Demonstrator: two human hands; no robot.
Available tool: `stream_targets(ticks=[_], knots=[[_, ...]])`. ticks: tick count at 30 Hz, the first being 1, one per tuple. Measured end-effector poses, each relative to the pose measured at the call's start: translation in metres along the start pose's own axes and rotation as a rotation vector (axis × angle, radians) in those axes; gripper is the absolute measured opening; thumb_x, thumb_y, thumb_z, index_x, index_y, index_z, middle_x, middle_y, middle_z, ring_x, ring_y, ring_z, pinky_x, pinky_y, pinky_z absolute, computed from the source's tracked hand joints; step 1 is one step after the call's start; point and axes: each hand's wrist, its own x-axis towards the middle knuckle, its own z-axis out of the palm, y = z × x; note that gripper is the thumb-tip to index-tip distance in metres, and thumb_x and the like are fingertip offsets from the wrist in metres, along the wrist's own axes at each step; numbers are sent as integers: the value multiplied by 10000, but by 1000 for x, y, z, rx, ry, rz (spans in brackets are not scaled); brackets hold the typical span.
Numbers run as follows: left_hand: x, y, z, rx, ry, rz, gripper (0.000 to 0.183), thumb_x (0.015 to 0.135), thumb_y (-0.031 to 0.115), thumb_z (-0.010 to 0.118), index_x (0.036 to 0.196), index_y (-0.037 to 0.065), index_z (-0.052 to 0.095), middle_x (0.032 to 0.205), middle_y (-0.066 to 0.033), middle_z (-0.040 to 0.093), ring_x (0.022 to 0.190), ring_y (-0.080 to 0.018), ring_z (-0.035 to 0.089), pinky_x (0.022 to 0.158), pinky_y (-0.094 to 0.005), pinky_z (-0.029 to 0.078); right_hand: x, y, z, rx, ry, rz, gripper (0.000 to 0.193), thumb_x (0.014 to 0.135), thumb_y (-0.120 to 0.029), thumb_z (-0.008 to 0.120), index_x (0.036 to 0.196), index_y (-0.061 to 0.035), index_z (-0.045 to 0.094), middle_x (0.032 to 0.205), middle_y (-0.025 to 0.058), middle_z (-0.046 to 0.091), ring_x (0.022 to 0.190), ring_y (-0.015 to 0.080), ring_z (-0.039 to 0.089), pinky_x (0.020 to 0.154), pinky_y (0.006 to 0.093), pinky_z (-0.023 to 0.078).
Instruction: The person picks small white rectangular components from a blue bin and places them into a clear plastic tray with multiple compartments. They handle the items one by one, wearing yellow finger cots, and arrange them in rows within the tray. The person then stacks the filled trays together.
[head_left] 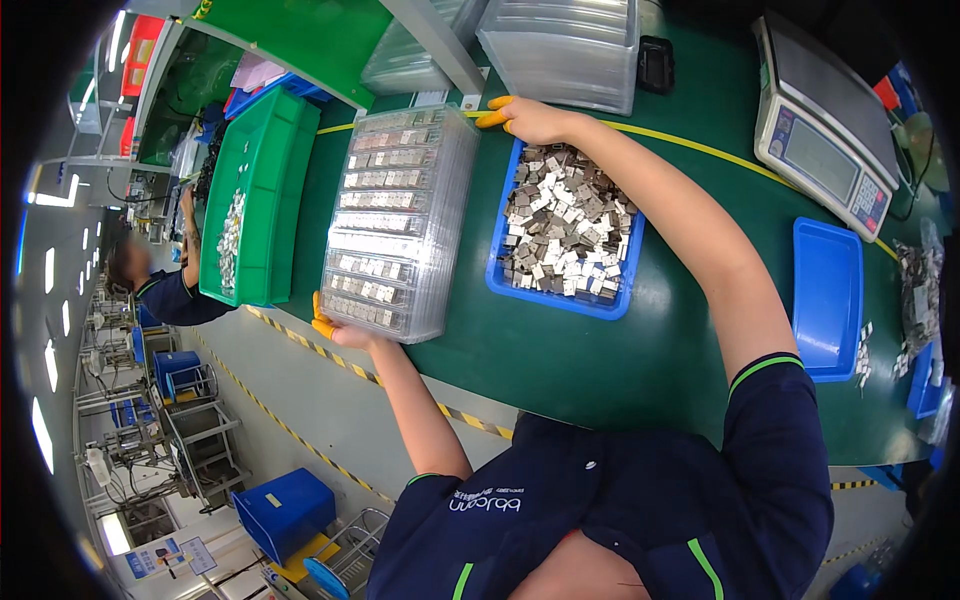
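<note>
A tall stack of clear plastic trays [462, 200] stands on the green table, its top tray holding rows of small metal parts [375, 200]. My left hand [348, 333], wearing yellow finger cots, grips the near end of the stack. At the far right corner of the same stack is my right hand [530, 120], also in yellow finger cots, its fingers closed against the edge and partly hidden. Under my right forearm lies a blue bin [625, 290] heaped with loose metal connector pieces [565, 220].
Left of the trays, a green bin [285, 200] contains small white parts. More clear trays [560, 50] are stacked at the back. A weighing scale [825, 150] and a blue tray [828, 300] sit at the right. Beyond the table's left end is another person [170, 290].
</note>
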Motion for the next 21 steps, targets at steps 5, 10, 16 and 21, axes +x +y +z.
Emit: stream_targets(ticks=[5,10,16,21], knots=[[3,-2,-9,35,18,19,470,859,347,224,1095,28,476,1117,-141,489,985,-288,511,824,-430,439,0,0,0,79,-12,26,409,740,-53,368,1128,61,434,1064,226,501,931,282,511,795,318,393],[-2,0,0,25,26,17,465,860,344,229,1083,27,484,1110,-135,494,978,-282,513,820,-422,443,0,-3,-4,174,-30,91,428,748,-46,367,1161,58,404,997,195,533,856,232,522,743,293,402],[-2,1,2,-3,21,8,447,861,326,237,1072,25,491,1097,-129,499,962,-272,519,811,-412,449,-2,-6,-9,236,-89,177,415,751,-21,397,1164,-4,434,1176,128,384,1042,230,384,871,279,291],[1,-2,-2,27,30,25,447,850,322,243,1079,26,488,1100,-133,497,966,-275,517,813,-410,448,-4,-12,-16,283,-168,280,429,761,-13,401,1190,-4,407,1289,118,334,1159,239,337,955,268,251]])
